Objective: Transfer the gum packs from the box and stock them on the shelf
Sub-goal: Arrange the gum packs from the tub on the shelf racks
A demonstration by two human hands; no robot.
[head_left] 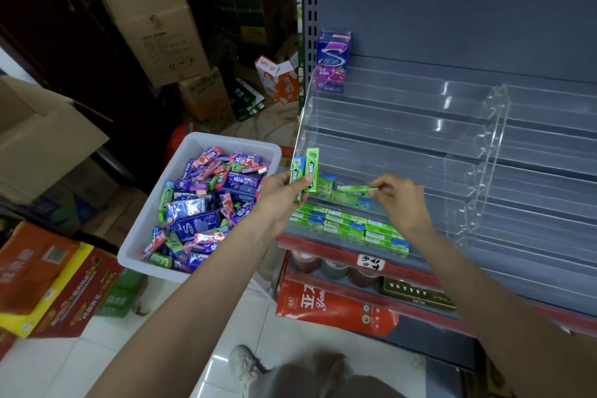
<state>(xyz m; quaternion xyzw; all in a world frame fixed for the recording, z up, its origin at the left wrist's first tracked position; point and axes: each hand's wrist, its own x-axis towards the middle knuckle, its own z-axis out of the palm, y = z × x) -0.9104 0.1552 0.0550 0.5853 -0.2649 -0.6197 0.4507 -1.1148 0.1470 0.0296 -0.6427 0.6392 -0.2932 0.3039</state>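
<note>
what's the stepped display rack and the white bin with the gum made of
Stepped rack: clear, glossy rigid plastic, probably acrylic; the grey shelf back shows through and its edges catch glare.
White bin: opaque moulded plastic, it seems, smooth with a rounded rim.

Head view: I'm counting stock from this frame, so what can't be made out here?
- Gum packs deep in the white bin: buried under the top layer, uncountable.
- Packs in the left hand: fingers cover their lower ends, number unclear.
- Green pack pinched by the right hand: motion-blurred.
- Handwritten shelf label: too small.
- Lower shelf jars: shadowed under the shelf edge.
</note>
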